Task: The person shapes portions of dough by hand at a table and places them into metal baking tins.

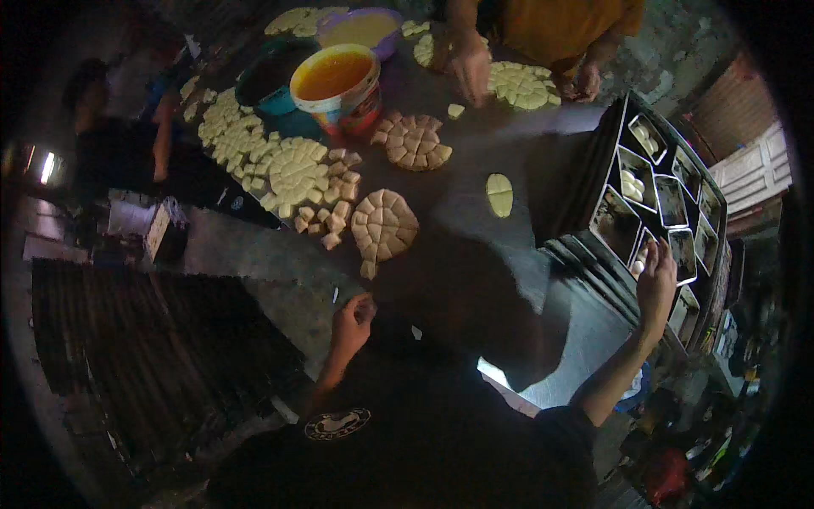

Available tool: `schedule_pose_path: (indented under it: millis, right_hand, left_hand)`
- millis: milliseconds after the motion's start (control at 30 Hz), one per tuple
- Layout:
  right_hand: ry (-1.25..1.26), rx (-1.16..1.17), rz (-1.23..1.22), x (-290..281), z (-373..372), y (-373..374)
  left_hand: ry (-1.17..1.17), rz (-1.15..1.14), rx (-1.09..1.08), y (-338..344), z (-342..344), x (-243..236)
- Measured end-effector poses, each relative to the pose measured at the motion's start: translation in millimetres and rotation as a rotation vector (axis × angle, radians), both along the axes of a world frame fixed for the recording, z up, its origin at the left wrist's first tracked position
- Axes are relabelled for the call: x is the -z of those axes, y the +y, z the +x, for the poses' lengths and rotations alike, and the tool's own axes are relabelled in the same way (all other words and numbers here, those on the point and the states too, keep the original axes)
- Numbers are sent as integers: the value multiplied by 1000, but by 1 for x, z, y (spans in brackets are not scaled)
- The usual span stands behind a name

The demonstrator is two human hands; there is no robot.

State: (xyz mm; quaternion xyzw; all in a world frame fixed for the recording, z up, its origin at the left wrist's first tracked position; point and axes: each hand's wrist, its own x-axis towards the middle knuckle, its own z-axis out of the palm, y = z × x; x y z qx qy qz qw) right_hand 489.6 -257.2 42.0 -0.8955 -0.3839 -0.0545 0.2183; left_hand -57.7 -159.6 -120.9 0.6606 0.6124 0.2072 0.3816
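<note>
My left hand (355, 318) is at the table's near left, fingers curled; what they hold, if anything, is unclear. It is just below a round of scored tan dough (383, 223). My right hand (655, 276) reaches into a small metal tin with pale dough pieces (638, 263) in the stack of tins (612, 216) at the right; its fingertips are close together and partly hidden. A pale oval dough piece (499, 195) lies mid-table. Another scored dough round (411, 140) and loose cubes (334, 218) lie farther back and left.
Buckets with orange (336, 101) and pale contents (359, 30) and a teal tub (273, 103) stand among pale dough (297, 170) on the table (466, 144). A co-worker's hands (471, 72) work at the far side; another person (110, 136) is at left. Dark stacked trays (144, 356) lie lower left.
</note>
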Motion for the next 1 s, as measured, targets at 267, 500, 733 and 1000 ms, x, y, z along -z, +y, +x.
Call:
schedule_pose_path:
  millis: [267, 500, 733, 1000]
  right_hand:
    - [175, -50, 11, -23, 61, -20]
    - [345, -49, -420, -5, 62, 10]
    - [295, -6, -362, 32, 84, 11]
    - [537, -128, 300, -19, -125, 106]
  left_hand:
    - [-86, 53, -138, 3, -24, 28]
    - [-106, -31, 106, 82, 22, -10]
    - [-175, 20, 236, 155, 16, -31]
    - [-342, -15, 291, 212, -1, -19]
